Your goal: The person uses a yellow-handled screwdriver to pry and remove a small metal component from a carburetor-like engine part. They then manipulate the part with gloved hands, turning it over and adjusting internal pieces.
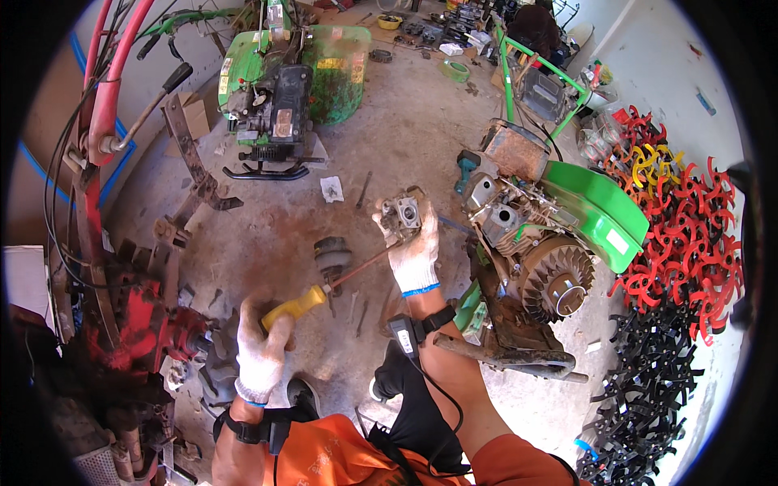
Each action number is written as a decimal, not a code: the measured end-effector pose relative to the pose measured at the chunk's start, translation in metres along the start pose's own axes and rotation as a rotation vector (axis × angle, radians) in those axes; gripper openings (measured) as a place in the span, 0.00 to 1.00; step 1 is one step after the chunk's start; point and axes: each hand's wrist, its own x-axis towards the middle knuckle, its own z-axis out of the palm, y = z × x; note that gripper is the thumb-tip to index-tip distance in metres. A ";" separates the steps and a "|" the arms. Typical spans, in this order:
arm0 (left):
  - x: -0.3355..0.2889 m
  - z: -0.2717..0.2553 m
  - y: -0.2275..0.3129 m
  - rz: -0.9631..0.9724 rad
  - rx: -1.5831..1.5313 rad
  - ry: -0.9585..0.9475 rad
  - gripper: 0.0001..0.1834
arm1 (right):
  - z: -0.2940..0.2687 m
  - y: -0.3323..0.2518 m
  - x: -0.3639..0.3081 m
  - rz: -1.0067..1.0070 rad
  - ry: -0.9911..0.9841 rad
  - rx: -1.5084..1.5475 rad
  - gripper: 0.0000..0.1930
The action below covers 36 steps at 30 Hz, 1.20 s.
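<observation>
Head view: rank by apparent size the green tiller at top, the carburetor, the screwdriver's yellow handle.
1. Green tiller, largest though farthest.
2. Carburetor, in the right hand.
3. Yellow handle, in the left hand.
Carburetor and handle look close in size; their order is unsure.

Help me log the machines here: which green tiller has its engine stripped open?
The green tiller on the right, beside the right hand: its finned flywheel is bare. The other tiller, farther off at top, still looks assembled.
</observation>
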 end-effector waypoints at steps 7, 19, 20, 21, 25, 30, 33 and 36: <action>-0.003 0.005 0.001 0.013 -0.097 -0.042 0.18 | -0.006 -0.002 0.005 0.046 0.008 0.085 0.24; 0.000 -0.010 0.010 0.039 -0.047 0.017 0.16 | -0.011 -0.004 0.008 0.259 0.112 0.381 0.23; 0.001 -0.010 0.010 0.039 -0.051 0.022 0.16 | -0.012 -0.005 0.009 0.300 0.117 0.389 0.23; 0.001 -0.009 0.011 0.036 -0.050 0.030 0.16 | -0.013 -0.007 0.009 0.353 0.084 0.405 0.23; 0.002 -0.008 0.013 0.047 -0.019 0.028 0.16 | -0.012 -0.005 0.008 0.330 0.093 0.380 0.23; 0.002 -0.006 0.013 0.050 -0.020 0.025 0.16 | -0.006 -0.003 0.005 0.316 0.086 0.416 0.23; 0.002 -0.006 0.012 0.040 -0.028 0.015 0.16 | -0.004 -0.004 0.005 0.328 0.096 0.424 0.23; 0.002 -0.006 0.011 0.031 -0.014 0.014 0.16 | -0.003 -0.005 0.004 0.328 0.108 0.415 0.24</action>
